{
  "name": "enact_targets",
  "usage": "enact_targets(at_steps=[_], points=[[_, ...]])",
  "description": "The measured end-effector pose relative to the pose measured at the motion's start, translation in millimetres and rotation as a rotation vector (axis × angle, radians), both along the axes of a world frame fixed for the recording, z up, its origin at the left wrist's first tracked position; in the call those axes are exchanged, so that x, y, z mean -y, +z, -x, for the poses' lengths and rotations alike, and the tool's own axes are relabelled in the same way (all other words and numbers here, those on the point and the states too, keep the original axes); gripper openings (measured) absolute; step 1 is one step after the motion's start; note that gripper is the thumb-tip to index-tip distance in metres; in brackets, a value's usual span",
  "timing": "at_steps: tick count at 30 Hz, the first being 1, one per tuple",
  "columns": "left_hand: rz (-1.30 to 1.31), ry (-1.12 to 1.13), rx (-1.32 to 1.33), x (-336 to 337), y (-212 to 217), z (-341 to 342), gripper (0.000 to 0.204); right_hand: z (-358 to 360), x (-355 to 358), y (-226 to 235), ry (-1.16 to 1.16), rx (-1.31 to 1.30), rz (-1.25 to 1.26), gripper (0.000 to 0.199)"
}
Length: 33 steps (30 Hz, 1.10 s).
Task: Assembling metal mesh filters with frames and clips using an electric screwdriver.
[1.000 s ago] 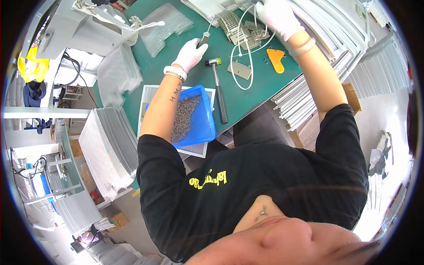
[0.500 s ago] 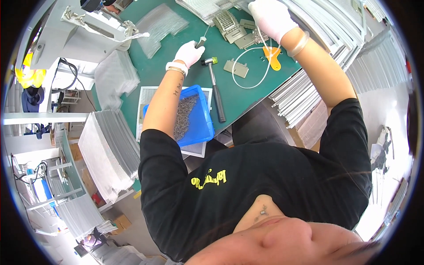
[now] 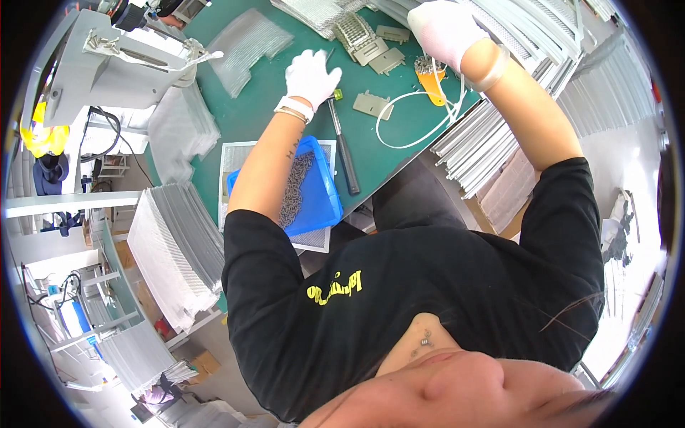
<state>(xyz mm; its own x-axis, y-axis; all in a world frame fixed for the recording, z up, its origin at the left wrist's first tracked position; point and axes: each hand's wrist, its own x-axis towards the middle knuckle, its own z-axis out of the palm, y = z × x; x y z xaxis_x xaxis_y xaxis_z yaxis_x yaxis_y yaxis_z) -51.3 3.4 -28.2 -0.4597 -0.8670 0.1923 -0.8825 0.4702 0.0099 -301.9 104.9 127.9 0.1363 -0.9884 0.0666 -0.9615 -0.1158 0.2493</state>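
Note:
My left hand (image 3: 312,77), in a white glove, is over the green bench with its fingers spread. A thin dark shaft shows beside its fingertips; the rest of that tool is hidden. Just below lies a hammer (image 3: 344,146) with a dark grip, its green-tipped head partly covered by the hand. My right hand (image 3: 446,32), also gloved, is curled closed at the far right; what it holds, if anything, is hidden. A white cord (image 3: 410,146) loops beneath it, beside a yellow-orange holder (image 3: 432,89) with small metal parts. Nearby lie a beige plate (image 3: 372,105) and larger beige metal parts (image 3: 357,36).
Close to my left forearm, a blue tray (image 3: 321,203) of small dark metal pieces rests on a white-framed mesh panel (image 3: 235,153). Stacked mesh sheets (image 3: 168,246) stand at left, below a grey machine (image 3: 89,68). White-edged panels (image 3: 474,146) are piled at right.
My left hand has gone from gripping a grey-handled tool to spread fingers. My right hand has moved slightly right and down, and the white cord has shifted with it.

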Motion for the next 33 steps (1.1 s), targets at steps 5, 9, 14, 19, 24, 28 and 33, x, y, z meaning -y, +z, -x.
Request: enact_targets(at_steps=[5,9,14,19,24,28,33], points=[[0.009,-0.254,-0.168,-20,7,28,0.051,-1,-23,-18,0.066,0.204,0.000,0.021],[-0.095,-0.284,-0.181,-23,5,35,0.050,-5,-50,-25,0.220,0.363,0.066,0.019],[-0.171,-0.272,-0.191,-22,0,29,0.049,9,-77,-38,0.251,0.523,0.011,0.016],[-0.314,-0.396,-0.351,-29,8,34,0.044,35,-89,-54,0.212,0.583,0.103,0.021],[-1.427,-0.080,-1.013,-66,13,92,0.064,38,-59,-56,0.218,0.774,0.304,0.024],[-1.969,0.349,-1.700,-75,-9,150,0.062,19,-69,-52,0.355,0.755,0.345,0.021],[-1.886,0.220,-2.264,-81,-50,185,0.032,13,-112,-68,0.375,0.801,0.348,0.021]])
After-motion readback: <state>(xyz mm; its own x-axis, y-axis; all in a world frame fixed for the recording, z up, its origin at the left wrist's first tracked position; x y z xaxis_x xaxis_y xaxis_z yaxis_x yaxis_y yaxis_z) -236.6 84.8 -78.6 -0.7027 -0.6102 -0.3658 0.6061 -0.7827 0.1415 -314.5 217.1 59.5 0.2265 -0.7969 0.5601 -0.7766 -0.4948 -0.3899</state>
